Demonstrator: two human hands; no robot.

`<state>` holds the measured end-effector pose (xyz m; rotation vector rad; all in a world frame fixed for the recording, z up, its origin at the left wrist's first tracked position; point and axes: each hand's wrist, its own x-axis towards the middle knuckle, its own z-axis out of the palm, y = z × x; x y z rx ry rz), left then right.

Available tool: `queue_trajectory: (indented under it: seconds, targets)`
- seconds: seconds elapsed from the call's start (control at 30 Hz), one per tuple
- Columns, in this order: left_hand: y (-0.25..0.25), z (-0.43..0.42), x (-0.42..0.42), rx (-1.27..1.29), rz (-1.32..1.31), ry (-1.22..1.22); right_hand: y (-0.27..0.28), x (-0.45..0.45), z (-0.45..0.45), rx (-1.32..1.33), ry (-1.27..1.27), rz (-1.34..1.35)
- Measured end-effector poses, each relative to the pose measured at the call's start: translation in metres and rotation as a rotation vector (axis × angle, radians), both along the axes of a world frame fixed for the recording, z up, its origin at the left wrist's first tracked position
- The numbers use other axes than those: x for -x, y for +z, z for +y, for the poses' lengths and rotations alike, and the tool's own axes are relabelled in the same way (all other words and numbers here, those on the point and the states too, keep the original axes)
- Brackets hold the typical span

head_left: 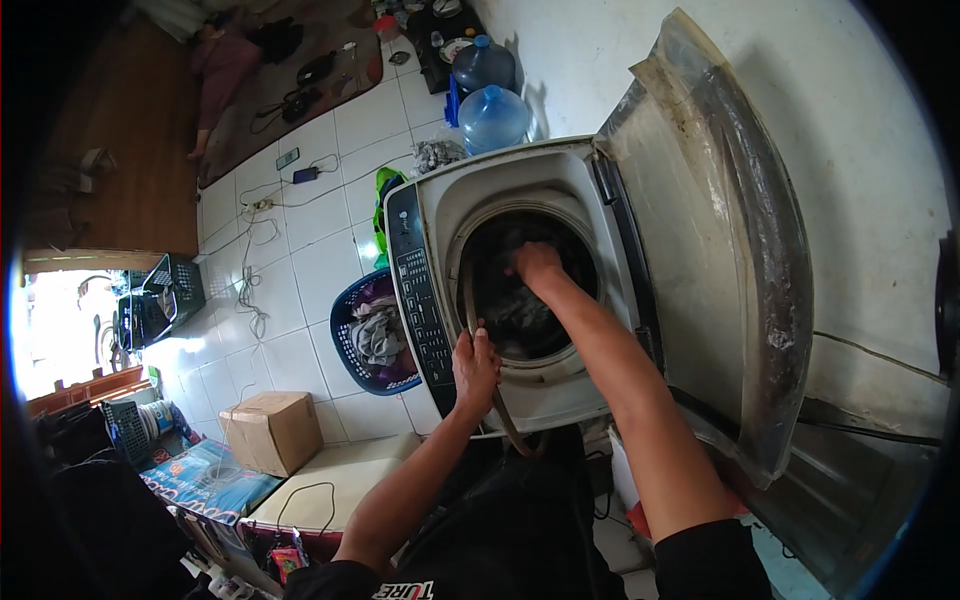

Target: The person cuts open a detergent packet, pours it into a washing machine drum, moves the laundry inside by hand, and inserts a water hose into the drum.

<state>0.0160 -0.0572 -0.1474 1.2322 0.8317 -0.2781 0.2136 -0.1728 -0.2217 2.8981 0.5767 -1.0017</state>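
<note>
A top-loading washing machine (430, 215) stands in front of me with its lid (790, 260) raised toward the wall. A brownish hose (506, 418) comes up over the machine's front rim and bends down into the dark drum (590, 250). My left hand (476, 370) is closed around this hose at the rim, beside the control panel (415, 290). My right hand (538, 264) reaches inside the drum with its fingers curled; what they grip, if anything, is hidden. Dark, wet-looking contents (525, 310) show below it, too dim to name.
A blue laundry basket (345, 345) with clothes touches the machine's left side. Water jugs (493, 118) stand beyond it by the wall. Cables (250, 290) trail over the tiled floor (300, 240). A cardboard box (272, 432) sits at lower left. Another person (222, 75) is at upper left.
</note>
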Motion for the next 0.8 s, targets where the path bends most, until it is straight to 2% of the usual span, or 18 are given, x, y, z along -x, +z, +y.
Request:
queue_trajectory:
  seconds: [0.17,0.27,0.4,0.57,0.67,0.73,0.77,0.8]
  targets:
    - [0.004,-0.001,0.005,-0.029,-0.01,-0.006,-0.018,-0.007,0.023,0.042,-0.072,0.034]
    - [-0.002,0.0,0.006,0.005,-0.015,0.015,0.002,-0.009,0.026,0.108,0.084,0.016]
    - [-0.003,0.001,0.006,0.019,-0.014,0.012,-0.002,-0.006,0.015,0.018,0.028,0.054]
    - [0.0,0.001,0.005,0.03,-0.019,0.025,-0.059,0.014,-0.022,-0.104,0.069,0.045]
    - [-0.002,0.0,0.005,0.006,-0.03,0.021,-0.043,0.028,-0.027,-0.138,-0.001,-0.035]
    - [-0.002,0.001,0.004,0.022,-0.024,0.021,0.005,0.031,-0.024,-0.158,0.008,0.036]
    - [-0.002,0.001,0.004,0.036,-0.017,0.018,-0.006,0.038,-0.027,-0.158,0.004,0.035]
    - [-0.002,0.001,0.005,0.034,-0.019,0.013,-0.03,0.047,-0.033,-0.235,0.003,-0.134]
